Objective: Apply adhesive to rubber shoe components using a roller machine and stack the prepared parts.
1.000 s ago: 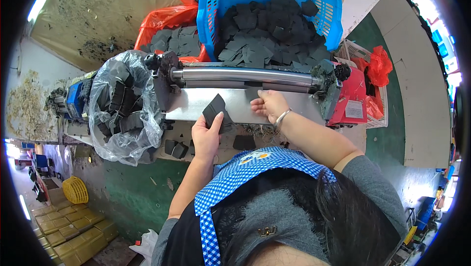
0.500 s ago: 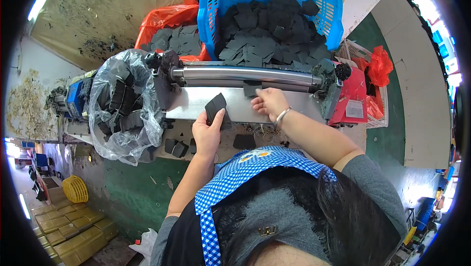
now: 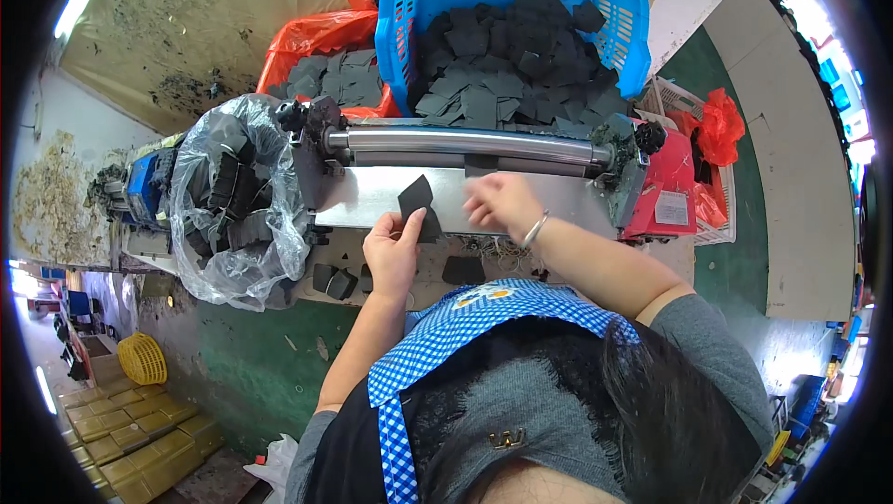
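Observation:
My left hand (image 3: 392,248) is closed on a few thin black foam-like sheets (image 3: 418,205), pinched between thumb and fingers and fanned slightly apart. They are held above the near edge of a shiny metal feed plate (image 3: 372,192). Over the plate is my right hand (image 3: 502,206), a bracelet on its wrist, its fingers loosely curled, apart and a little blurred; no sheet shows in them. Just beyond those fingers, another black sheet (image 3: 481,166) lies at the gap beneath the steel rollers (image 3: 465,141) of the machine, its far part hidden under them.
Behind the rollers stands a blue basket (image 3: 635,20) heaped with black pieces, beside a red bag (image 3: 288,39) of similar pieces. A clear plastic bag (image 3: 209,271) holding black bundles hangs at left. The red machine housing (image 3: 665,183) is at right. Black stacks (image 3: 463,270) lie below the plate.
My right hand has released the black sheet at the rollers and drawn back slightly to the left and nearer. That sheet sits farther under the rollers. The sheets in my left hand are more fanned.

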### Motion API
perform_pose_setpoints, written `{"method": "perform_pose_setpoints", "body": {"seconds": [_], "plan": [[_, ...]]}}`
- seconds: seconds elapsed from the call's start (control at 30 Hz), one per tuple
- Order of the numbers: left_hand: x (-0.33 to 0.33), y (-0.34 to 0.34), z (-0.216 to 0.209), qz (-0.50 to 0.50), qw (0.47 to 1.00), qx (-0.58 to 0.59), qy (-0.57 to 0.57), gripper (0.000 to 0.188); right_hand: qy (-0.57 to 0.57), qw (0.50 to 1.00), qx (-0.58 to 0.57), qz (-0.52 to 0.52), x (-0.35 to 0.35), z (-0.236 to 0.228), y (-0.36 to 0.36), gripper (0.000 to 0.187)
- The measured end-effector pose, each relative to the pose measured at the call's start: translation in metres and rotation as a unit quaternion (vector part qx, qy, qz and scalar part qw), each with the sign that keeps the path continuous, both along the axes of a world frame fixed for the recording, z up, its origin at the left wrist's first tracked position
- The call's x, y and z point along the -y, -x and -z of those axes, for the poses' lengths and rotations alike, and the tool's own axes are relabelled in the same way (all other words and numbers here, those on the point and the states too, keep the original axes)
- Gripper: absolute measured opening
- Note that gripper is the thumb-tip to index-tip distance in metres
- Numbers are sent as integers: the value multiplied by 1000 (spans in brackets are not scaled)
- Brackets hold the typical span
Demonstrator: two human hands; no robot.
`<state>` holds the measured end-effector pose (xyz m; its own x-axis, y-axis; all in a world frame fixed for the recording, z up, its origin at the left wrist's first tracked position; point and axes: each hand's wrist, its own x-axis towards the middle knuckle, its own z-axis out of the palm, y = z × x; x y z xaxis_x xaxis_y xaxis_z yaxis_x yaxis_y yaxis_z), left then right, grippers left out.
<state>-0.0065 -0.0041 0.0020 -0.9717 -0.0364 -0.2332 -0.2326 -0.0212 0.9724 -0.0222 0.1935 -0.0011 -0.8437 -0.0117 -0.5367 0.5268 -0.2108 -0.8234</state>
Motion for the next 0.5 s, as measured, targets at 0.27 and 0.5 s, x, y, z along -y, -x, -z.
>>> {"method": "perform_pose_setpoints", "body": {"seconds": [0.27,0.5], "plan": [[-3,-1,-4,96,979,79,-159,16,-144,946,-251,-148,26,-7,-25,24],[0,-3,-10,47,999,5,27,16,59,987,95,117,-4,13,5,29]]}}
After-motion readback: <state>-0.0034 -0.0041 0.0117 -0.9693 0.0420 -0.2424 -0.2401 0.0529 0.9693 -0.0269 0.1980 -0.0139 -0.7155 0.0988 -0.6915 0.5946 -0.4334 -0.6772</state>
